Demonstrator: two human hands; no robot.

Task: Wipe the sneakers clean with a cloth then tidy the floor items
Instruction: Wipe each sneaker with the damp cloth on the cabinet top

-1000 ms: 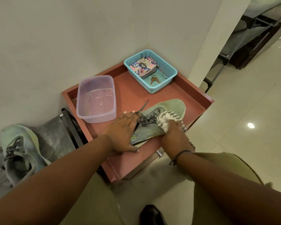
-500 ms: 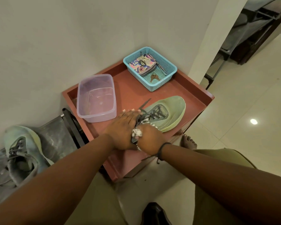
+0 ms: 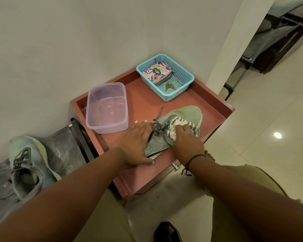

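A pale green sneaker (image 3: pixel 185 116) with grey laces lies on its side on the red tray table (image 3: pixel 142 105). My left hand (image 3: pixel 136 144) lies flat over its heel end, fingers straight, pinning it down. My right hand (image 3: pixel 187 142) holds a white and grey striped cloth (image 3: pixel 178 124) against the shoe's upper, just right of the laces. The second green sneaker (image 3: pixel 26 163) rests at the far left on a dark grey rack.
A clear plastic tub (image 3: pixel 106 109) sits on the tray left of the shoe. At the back right corner a blue basket (image 3: pixel 184 79) holds a patterned pouch and keys. Pale tiled floor (image 3: pixel 269 137) lies to the right. A dark shoe tip (image 3: pixel 166 231) shows below.
My right hand slid the cloth from the shoe's heel end forward along the upper towards the toe. My left hand stayed pressed on the shoe.
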